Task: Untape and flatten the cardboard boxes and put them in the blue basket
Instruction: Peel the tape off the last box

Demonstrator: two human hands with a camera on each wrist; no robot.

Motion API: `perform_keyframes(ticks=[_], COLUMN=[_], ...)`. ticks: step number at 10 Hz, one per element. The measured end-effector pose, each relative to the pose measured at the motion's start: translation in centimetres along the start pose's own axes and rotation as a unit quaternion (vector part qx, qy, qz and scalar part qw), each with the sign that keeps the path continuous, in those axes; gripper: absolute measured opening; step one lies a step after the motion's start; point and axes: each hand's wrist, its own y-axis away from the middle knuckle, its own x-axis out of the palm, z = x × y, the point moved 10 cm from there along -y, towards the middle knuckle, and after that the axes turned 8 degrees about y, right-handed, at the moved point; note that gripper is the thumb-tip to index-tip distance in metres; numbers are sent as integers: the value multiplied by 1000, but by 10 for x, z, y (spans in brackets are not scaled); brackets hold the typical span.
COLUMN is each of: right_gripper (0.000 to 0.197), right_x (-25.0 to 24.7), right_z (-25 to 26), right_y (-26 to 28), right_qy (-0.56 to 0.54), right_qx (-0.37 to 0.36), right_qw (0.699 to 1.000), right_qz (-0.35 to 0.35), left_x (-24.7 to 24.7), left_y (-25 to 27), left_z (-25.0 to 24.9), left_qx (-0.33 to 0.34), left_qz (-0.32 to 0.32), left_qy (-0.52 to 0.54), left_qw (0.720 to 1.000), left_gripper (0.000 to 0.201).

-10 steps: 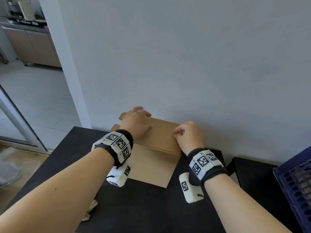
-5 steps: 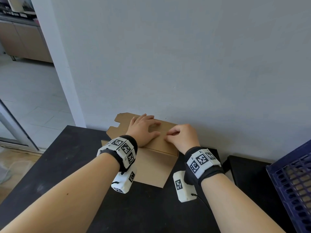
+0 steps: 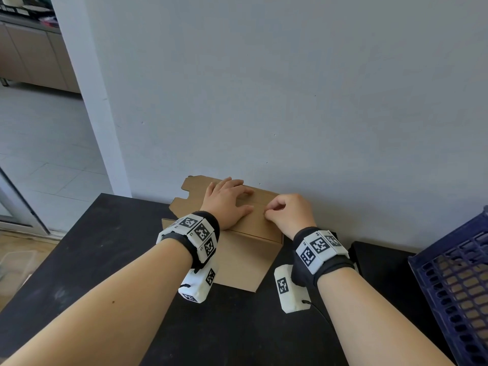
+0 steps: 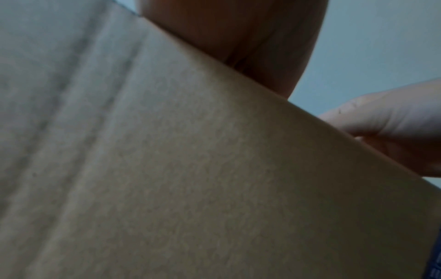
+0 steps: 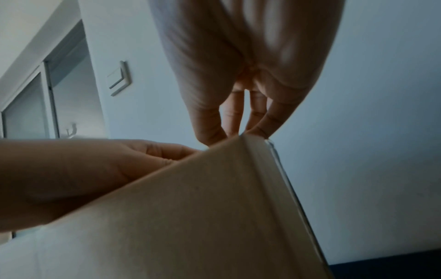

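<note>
On one black table (image 3: 111, 260), one cardboard box (image 3: 245, 260): left grip (image 3: 227, 202) spread flat, right grip (image 3: 287, 215) pinching its top

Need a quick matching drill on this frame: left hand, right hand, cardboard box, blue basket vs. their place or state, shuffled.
Column 1:
1. left hand
2. right hand
3. cardboard box
4. blue basket

Column 2:
A. at the right edge of the head view, brown cardboard showing through its lattice
B. fingers curled, tips picking at the box top
C. spread flat, pressing on the box top
D. standing on the black table against the wall

Pairs: 1-C, 2-B, 3-D, 4-A
</note>
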Motion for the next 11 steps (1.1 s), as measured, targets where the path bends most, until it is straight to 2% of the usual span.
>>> perform_keyframes(ticks=[3, 4, 5, 7, 8, 9, 10, 11], right_gripper=[9, 17, 4, 12, 1, 19, 12, 13], right_x=[2, 0, -2, -1, -2, 4, 2, 1], right_z=[1, -3, -2, 4, 4, 6, 9, 9], right_y=[3, 3, 5, 4, 5, 7, 7, 6], right_qy=[0, -1, -13, 43, 25, 36, 65, 64], right_qx=[2, 11, 12, -2, 4, -8, -18, -20], right_qw=[1000, 1000, 1000, 999, 1000, 999, 998, 998], right_qz=[24, 21, 18, 5, 2, 5, -5, -4], left_x=[1, 0, 1, 2, 2, 3, 2, 3], left_y=[4, 6, 7, 7, 8, 8, 6, 5], left_z=[-1, 0, -1, -3, -2, -3, -3, -2], left_qx=[-4, -7, -6, -7, -6, -3, -3, -3], left_qz=[1, 1, 1, 2, 1, -1, -1, 1], left_qy=[-1, -1, -3, -5, -5, -5, -5, -9], left_qw=[1000, 1000, 1000, 1000, 1000, 1000, 1000, 1000], left_gripper=[43, 43, 43, 43, 43, 43, 44, 44])
